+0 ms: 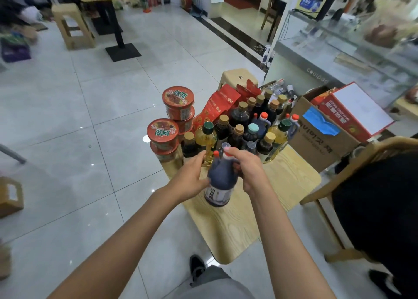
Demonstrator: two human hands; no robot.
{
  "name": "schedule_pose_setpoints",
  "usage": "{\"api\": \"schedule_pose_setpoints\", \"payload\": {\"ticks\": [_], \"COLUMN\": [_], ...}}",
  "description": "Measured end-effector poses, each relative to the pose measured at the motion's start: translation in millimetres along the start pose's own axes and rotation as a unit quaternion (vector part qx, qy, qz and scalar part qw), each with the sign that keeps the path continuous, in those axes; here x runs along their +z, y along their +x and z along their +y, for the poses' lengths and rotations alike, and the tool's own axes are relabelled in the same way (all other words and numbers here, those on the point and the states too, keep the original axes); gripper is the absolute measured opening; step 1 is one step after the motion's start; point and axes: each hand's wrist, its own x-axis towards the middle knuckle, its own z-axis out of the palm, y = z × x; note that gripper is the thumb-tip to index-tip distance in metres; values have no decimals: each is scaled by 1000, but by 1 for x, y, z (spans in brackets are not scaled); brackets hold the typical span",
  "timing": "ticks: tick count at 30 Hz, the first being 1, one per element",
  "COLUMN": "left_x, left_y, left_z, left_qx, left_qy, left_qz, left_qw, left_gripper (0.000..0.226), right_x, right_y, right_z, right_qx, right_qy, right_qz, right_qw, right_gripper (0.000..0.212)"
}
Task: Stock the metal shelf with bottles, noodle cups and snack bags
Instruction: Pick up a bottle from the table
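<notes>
Both Hands on a Dark Bottle Above the Stock Table

Seemingly lifted clear of the pile, a dark bottle (219, 181) with an orange-red cap hangs tilted over the near part of a low wooden table (228, 226), held between a person's two hands. The left hand (192, 179) presses against the bottle's left side, fingers curved round it; the right hand (245, 167) wraps its fingers round the neck and handle from the right. Just beyond the hands, at the table's far end, stands a tight cluster of sauce and oil bottles (246, 122), most with tan caps, two yellow ones with green caps. To their left, red noodle cups (162, 131) are stacked in two piles, the farther pile taller. Behind the bottles lean red snack bags (217, 104). A cardboard box (316, 138) patched with blue tape sits just right of the table, holding a red carton (352, 109). A wooden chair (352, 181) stands at the right edge, over a pale tiled floor (90, 118).
</notes>
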Motion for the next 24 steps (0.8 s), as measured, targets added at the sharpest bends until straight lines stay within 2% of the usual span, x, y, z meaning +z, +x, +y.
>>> {"api": "schedule_pose_setpoints", "payload": {"ticks": [3,4,6,9,11,14,18,20,24], "left_x": [-12,-17,-30,-57,-75,-102,-139,-156,-188], "left_y": [-14,-19,-29,-42,-56,-75,-111,-136,-198], "left_z": [-8,-11,-16,-25,-33,-47,-65,-75,-95], "left_qx": [2,-3,-19,-39,-70,-119,-175,-206,-256], "left_qy": [-67,-89,-127,-172,-185,-171,-143,-132,-102], "left_qz": [-51,-44,9,121,181,281,411,468,568], "left_qw": [996,995,992,977,963,937,883,849,775], "left_gripper": [124,132,138,135,134,133,114,108,116], "right_x": [24,36,60,103,136,188,255,290,351], "right_y": [-8,-9,-13,-17,-23,-37,-76,-102,-161], "right_z": [-32,-41,-59,-80,-90,-104,-110,-108,-90], "right_qx": [-14,-23,-47,-67,-73,-103,-141,-163,-198], "right_qy": [18,26,33,23,8,-40,-62,-66,-58], "right_qz": [-60,-72,-99,-126,-157,-213,-296,-350,-452], "right_qw": [998,997,993,989,985,971,943,920,868], "right_gripper": [24,24,29,62,75,68,40,36,31]}}
